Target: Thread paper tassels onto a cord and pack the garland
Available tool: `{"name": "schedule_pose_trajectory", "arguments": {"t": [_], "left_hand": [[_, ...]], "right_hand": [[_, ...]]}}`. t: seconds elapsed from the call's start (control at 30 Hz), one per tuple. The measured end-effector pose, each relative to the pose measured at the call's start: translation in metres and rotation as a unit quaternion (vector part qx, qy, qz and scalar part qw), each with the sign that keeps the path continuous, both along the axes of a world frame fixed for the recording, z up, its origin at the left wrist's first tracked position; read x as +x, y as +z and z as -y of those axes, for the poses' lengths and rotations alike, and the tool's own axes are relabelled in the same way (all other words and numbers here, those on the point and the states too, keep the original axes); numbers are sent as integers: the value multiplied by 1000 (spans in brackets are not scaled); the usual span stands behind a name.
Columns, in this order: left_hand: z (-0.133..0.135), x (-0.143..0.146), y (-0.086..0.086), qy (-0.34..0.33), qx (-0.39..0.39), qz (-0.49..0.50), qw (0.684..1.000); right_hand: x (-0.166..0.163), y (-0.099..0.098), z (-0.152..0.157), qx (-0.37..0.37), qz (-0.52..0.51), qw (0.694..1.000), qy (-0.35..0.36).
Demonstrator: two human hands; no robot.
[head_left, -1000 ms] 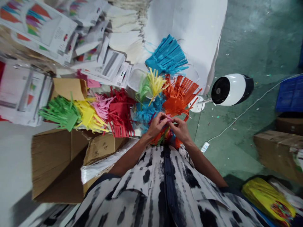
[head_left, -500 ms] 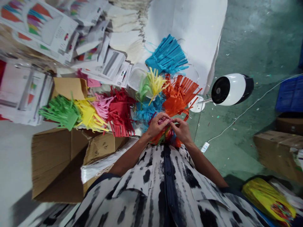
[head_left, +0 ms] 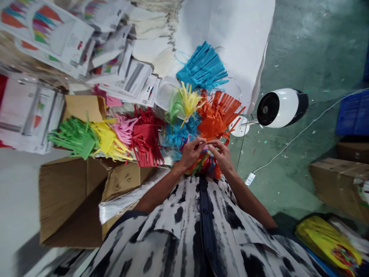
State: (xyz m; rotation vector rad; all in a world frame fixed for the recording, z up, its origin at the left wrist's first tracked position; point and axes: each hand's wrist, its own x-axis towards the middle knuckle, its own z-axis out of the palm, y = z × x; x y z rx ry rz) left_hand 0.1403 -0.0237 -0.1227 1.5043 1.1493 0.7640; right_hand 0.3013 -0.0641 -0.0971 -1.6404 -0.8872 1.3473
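My left hand (head_left: 190, 154) and my right hand (head_left: 221, 155) meet at the table's near edge, fingertips pinched close together. Between them shows a bit of pink-purple fringed paper (head_left: 205, 147), partly covered by my fingers. Below, against my shirt, hangs a bunch of multicoloured paper fringe (head_left: 201, 165) in red, green and orange. Just beyond my hands lie blue fringed paper (head_left: 180, 134) and an orange paper tassel (head_left: 215, 119). A red tassel (head_left: 146, 134) is left of them, and a yellow tassel (head_left: 188, 102) rests by a clear plastic tub (head_left: 165, 94).
Green (head_left: 75, 134) and yellow fringed paper (head_left: 108, 138) lie further left, above an open cardboard box (head_left: 63, 200). Printed packages (head_left: 57, 34) are piled at the back left. A blue tassel (head_left: 203, 67) lies on the white table. A white fan (head_left: 284, 107) stands on the right.
My fingers have shifted slightly on the pink-purple paper, and less of it shows between them. My right fingers are lifted a little higher. The paper piles stay in place.
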Motion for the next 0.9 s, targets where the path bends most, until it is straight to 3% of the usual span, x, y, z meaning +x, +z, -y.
{"name": "schedule_pose_trajectory", "arguments": {"t": [0.23,0.37,0.47,0.63,0.9], "left_hand": [[1,3,-1,-25,29,-2,999],[-3,1,1,-43,8,6,999],[-12,-4,-1,-67,-13,11,998],[-29,-10,-15,-105,-4,6,994],[-21,-6,-37,-118,-72,2,990]], "right_hand": [[-1,-1,1,-74,-58,995,-16],[-1,-2,3,-95,-114,989,-25],[0,-6,1,-88,-138,984,-71],[5,-15,-3,-75,-122,977,-156],[4,-21,-1,-72,-187,962,-184]]}}
